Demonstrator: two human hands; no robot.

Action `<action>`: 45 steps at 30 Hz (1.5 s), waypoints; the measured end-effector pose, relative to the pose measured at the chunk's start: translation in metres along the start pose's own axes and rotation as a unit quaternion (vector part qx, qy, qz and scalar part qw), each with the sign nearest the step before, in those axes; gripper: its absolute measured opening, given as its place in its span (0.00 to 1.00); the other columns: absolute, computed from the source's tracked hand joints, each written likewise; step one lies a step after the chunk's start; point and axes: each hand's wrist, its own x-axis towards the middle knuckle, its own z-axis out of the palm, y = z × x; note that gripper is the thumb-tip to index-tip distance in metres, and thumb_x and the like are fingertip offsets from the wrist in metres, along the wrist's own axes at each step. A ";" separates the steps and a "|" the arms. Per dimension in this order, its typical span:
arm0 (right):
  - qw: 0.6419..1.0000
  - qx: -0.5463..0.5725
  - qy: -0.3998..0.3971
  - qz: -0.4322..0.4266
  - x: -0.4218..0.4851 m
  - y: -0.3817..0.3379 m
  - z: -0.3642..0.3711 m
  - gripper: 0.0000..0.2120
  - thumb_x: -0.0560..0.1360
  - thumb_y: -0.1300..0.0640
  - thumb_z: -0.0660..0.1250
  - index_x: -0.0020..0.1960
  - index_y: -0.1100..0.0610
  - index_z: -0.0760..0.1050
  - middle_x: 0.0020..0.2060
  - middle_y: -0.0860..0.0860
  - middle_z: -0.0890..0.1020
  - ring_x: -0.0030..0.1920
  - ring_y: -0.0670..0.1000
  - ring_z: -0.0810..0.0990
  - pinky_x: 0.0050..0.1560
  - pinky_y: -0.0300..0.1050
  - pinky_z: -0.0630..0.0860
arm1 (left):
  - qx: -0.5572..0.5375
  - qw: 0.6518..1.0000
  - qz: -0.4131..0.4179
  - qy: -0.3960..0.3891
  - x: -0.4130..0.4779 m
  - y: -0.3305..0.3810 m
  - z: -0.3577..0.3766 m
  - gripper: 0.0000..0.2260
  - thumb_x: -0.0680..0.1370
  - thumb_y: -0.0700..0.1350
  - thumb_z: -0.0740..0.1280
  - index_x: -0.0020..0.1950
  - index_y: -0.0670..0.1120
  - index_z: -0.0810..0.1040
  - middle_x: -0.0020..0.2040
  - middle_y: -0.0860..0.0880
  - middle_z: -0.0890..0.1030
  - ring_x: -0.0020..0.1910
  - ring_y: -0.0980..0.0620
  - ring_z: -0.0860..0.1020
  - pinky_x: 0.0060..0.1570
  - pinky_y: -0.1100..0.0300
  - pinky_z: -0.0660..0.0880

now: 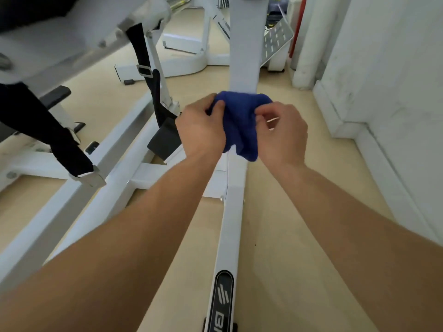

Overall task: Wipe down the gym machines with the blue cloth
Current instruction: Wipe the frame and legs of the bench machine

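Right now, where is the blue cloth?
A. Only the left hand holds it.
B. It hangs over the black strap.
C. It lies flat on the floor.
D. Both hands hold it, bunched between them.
D: the blue cloth is bunched up between the left hand and the right hand, and the fingers of both pinch it in front of the white upright post.

Single wide-angle view from a head-worn camera, tilted forward and steeply down along a white machine beam (pixel 230 236). Close above the beam, looking along its length, with floor (pixel 271 236) visible left and right of it.
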 end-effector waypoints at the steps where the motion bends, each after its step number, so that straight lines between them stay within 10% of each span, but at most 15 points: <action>1: 1.000 -0.004 0.000 -0.005 0.008 -0.007 -0.002 0.06 0.76 0.57 0.66 0.50 0.49 0.80 0.46 0.47 0.82 0.44 0.49 0.81 0.48 0.46 0.77 | -0.008 1.000 0.006 0.022 0.009 0.008 0.000 0.08 0.80 0.45 0.64 0.48 0.49 0.83 0.38 0.55 0.81 0.39 0.56 0.79 0.41 0.70 0.72; 14: 0.990 0.022 -0.127 0.054 0.003 -0.002 0.019 0.12 0.82 0.50 0.57 0.58 0.54 0.75 0.48 0.47 0.82 0.48 0.49 0.79 0.44 0.41 0.72 | 0.021 0.985 -0.014 -0.171 -0.008 -0.027 0.021 0.11 0.84 0.45 0.54 0.47 0.47 0.73 0.36 0.54 0.75 0.34 0.59 0.72 0.30 0.73 0.66; 24: 0.997 0.057 -0.045 -0.003 0.044 -0.054 0.005 0.13 0.83 0.50 0.55 0.59 0.54 0.75 0.46 0.47 0.82 0.45 0.47 0.80 0.41 0.36 0.71 | -0.154 0.977 -0.014 -0.146 0.021 0.042 0.005 0.14 0.83 0.50 0.56 0.53 0.45 0.78 0.45 0.49 0.83 0.46 0.51 0.81 0.49 0.56 0.77; 30: 0.998 0.054 -0.012 -0.041 0.061 -0.054 0.006 0.13 0.82 0.48 0.59 0.59 0.53 0.76 0.43 0.43 0.81 0.44 0.45 0.79 0.40 0.27 0.69 | -0.047 0.992 0.063 -0.103 0.040 0.044 0.009 0.11 0.84 0.47 0.55 0.49 0.47 0.74 0.40 0.56 0.78 0.38 0.60 0.76 0.35 0.73 0.67; 37: 0.999 0.022 -0.049 -0.004 0.035 -0.016 0.027 0.11 0.83 0.50 0.59 0.57 0.55 0.75 0.42 0.46 0.80 0.44 0.49 0.79 0.41 0.38 0.68 | 0.033 0.984 0.033 -0.175 0.030 0.003 0.016 0.09 0.85 0.47 0.55 0.50 0.49 0.73 0.39 0.55 0.76 0.37 0.60 0.74 0.33 0.72 0.64; 45: 0.994 0.046 0.036 -0.092 0.084 -0.081 -0.006 0.11 0.83 0.52 0.59 0.56 0.57 0.77 0.38 0.41 0.76 0.36 0.41 0.73 0.38 0.25 0.66 | -0.040 0.992 0.095 -0.073 0.064 0.076 -0.004 0.09 0.83 0.46 0.58 0.45 0.49 0.74 0.37 0.55 0.77 0.36 0.58 0.74 0.32 0.72 0.65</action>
